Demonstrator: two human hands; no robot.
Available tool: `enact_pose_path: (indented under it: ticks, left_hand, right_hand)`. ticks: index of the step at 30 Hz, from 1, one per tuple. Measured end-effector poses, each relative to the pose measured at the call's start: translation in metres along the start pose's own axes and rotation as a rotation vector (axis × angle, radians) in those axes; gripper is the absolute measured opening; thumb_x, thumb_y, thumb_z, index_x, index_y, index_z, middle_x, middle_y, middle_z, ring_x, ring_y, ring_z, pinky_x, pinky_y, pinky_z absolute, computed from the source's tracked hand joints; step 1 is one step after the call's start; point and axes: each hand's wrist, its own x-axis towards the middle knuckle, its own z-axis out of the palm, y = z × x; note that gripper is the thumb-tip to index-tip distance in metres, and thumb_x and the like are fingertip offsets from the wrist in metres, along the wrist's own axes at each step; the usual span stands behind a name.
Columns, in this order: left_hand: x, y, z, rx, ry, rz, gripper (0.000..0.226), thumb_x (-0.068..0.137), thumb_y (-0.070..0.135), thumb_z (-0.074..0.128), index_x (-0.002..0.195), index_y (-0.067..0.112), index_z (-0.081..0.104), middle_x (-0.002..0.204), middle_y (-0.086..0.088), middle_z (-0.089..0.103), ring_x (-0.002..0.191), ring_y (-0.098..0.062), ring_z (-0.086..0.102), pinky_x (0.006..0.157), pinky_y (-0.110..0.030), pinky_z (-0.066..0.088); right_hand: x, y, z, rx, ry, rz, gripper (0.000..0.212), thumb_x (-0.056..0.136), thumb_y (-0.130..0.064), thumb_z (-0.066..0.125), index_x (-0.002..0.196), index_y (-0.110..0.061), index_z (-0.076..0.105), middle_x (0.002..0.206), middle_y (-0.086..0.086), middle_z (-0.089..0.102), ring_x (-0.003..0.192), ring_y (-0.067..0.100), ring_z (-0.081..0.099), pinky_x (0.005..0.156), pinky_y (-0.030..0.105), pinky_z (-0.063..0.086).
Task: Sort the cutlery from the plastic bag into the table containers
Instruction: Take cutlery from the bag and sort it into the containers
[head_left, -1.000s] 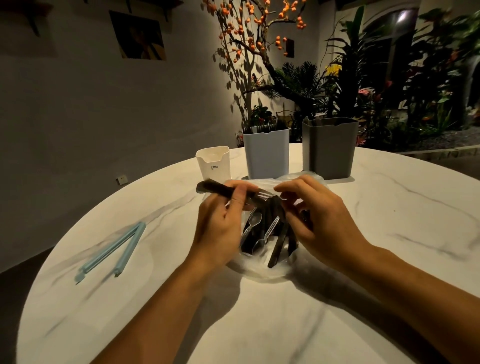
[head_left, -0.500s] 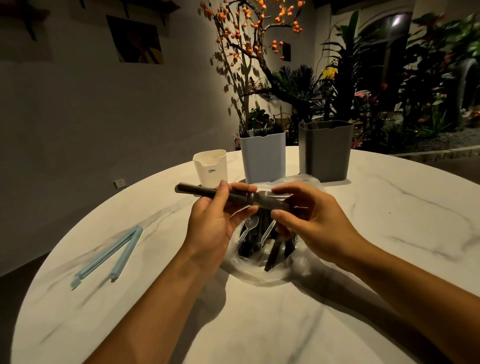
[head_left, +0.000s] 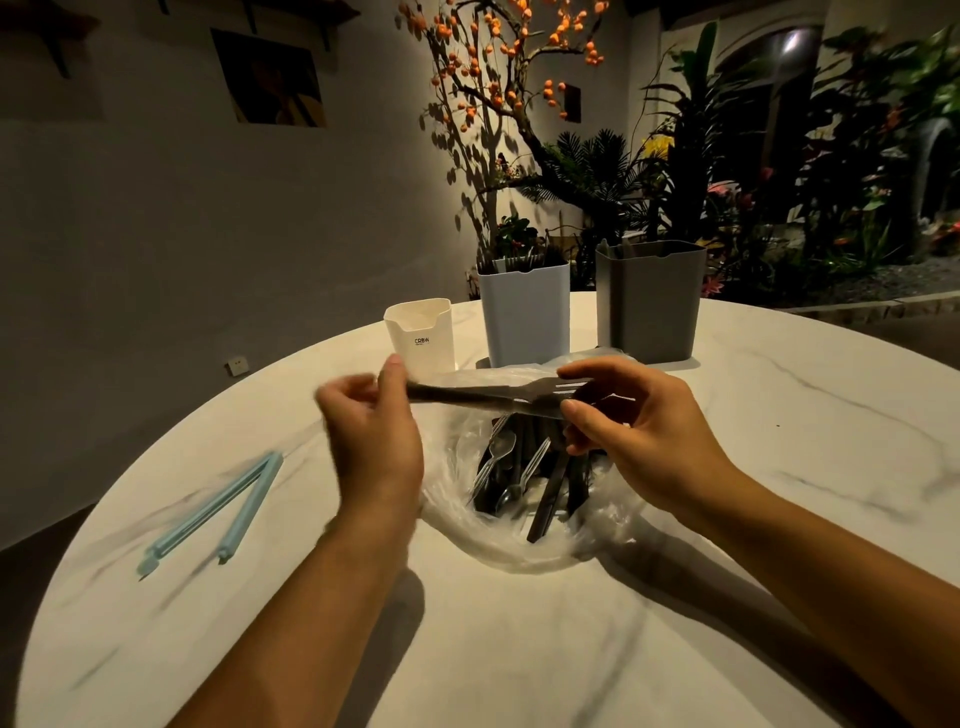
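Cutlery (head_left: 524, 467), dark and clear, in open plastic bag (head_left: 498, 545) at frame centre; above it left hand (head_left: 371, 431) and right hand (head_left: 639, 431) pinch a dark fork (head_left: 498, 395) level; behind, white (head_left: 420, 335), pale blue (head_left: 523, 312) and grey (head_left: 649, 301) containers.

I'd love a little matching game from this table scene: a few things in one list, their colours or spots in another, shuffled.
Things:
1. sealing clip
2. small container
3. middle container
4. plastic bag

Descriptions:
A. dull blue, tall, with cutlery poking out the top
B. clear, open on the table, holding spoons and dark cutlery
C. cream, lettered on its front
D. pale blue, lying open to the person's left

Pairs: 1-D, 2-C, 3-A, 4-B
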Motion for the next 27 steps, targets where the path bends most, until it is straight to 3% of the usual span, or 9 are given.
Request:
enact_pose_path:
  ticks: [2,3,5,7,9,14,17,24,27]
  left_hand:
    - [0.007,-0.002,-0.010,0.338,0.150,0.490,0.028,0.097,0.037,0.050,0.116,0.016,0.049,0.115,-0.002,0.055,0.105,-0.015,0.054,0.082,-0.018,0.045]
    - [0.007,-0.003,-0.011,0.435,0.075,0.676,0.028,0.097,0.038,0.045,0.113,0.017,0.052,0.113,-0.001,0.055,0.105,-0.012,0.051,0.085,-0.018,0.044]
    - [-0.002,-0.008,-0.008,0.555,-0.261,0.772,0.030,0.098,0.043,0.036,0.109,0.023,0.056,0.107,0.008,0.055,0.101,-0.008,0.050,0.088,-0.021,0.046]
    - [-0.012,-0.014,-0.003,0.671,-0.591,0.712,0.028,0.102,0.045,0.032,0.109,0.030,0.055,0.102,0.014,0.057,0.098,-0.006,0.055,0.088,-0.024,0.051]
    - [-0.017,-0.018,0.000,0.669,-0.745,0.602,0.018,0.104,0.040,0.036,0.109,0.033,0.053,0.098,0.015,0.061,0.093,-0.005,0.061,0.083,-0.023,0.056]
    - [-0.029,-0.008,0.013,0.290,-0.678,0.323,0.014,0.103,0.026,0.045,0.093,0.031,0.053,0.082,0.009,0.061,0.083,-0.003,0.062,0.068,-0.006,0.048]
    - [-0.033,0.002,0.021,0.208,-0.650,0.210,0.014,0.103,0.028,0.044,0.093,0.024,0.054,0.072,-0.001,0.056,0.061,-0.008,0.054,0.059,-0.012,0.048]
    - [-0.027,0.030,0.041,0.105,-0.663,0.065,0.016,0.104,0.029,0.042,0.096,0.019,0.052,0.076,-0.005,0.055,0.067,-0.012,0.051,0.063,-0.019,0.047]
    - [-0.021,0.042,0.055,0.087,-0.677,0.048,0.020,0.105,0.027,0.040,0.101,0.012,0.051,0.074,-0.004,0.054,0.066,-0.013,0.049,0.059,-0.021,0.045]
  right_hand:
    - [-0.001,0.001,0.001,-0.056,-0.014,-0.016,0.032,0.087,-0.009,0.068,0.111,-0.030,0.063,0.094,-0.007,0.070,0.082,0.010,0.072,0.068,0.019,0.058]
    - [-0.002,0.001,0.002,-0.073,-0.028,-0.020,0.033,0.087,-0.010,0.069,0.112,-0.030,0.063,0.095,-0.008,0.070,0.082,0.009,0.072,0.069,0.019,0.057]
    - [-0.004,0.001,0.005,-0.099,-0.057,-0.034,0.033,0.087,-0.011,0.069,0.114,-0.030,0.064,0.098,-0.010,0.070,0.087,0.007,0.071,0.072,0.019,0.058]
    - [-0.003,-0.002,0.006,-0.111,-0.066,-0.060,0.033,0.087,-0.011,0.069,0.114,-0.030,0.065,0.103,-0.010,0.070,0.094,0.007,0.069,0.077,0.020,0.058]
    - [0.000,-0.007,0.005,-0.099,-0.037,-0.076,0.033,0.086,-0.010,0.070,0.111,-0.029,0.065,0.103,-0.009,0.070,0.096,0.006,0.068,0.077,0.019,0.057]
    - [0.010,-0.020,0.007,0.088,0.097,-0.049,0.032,0.083,-0.008,0.072,0.110,-0.021,0.059,0.095,-0.001,0.070,0.086,0.009,0.071,0.067,0.021,0.058]
    - [0.013,-0.025,0.007,0.078,0.085,-0.042,0.038,0.084,-0.009,0.072,0.116,-0.020,0.055,0.090,0.000,0.070,0.083,0.011,0.072,0.067,0.023,0.059]
    - [0.038,-0.045,0.000,-0.051,0.110,-0.132,0.049,0.087,-0.009,0.071,0.124,-0.030,0.048,0.086,-0.005,0.066,0.082,0.006,0.068,0.065,0.021,0.058]
    - [0.055,-0.053,-0.010,-0.108,0.127,-0.163,0.046,0.087,-0.012,0.072,0.124,-0.031,0.053,0.087,-0.005,0.067,0.085,0.008,0.068,0.071,0.029,0.060]
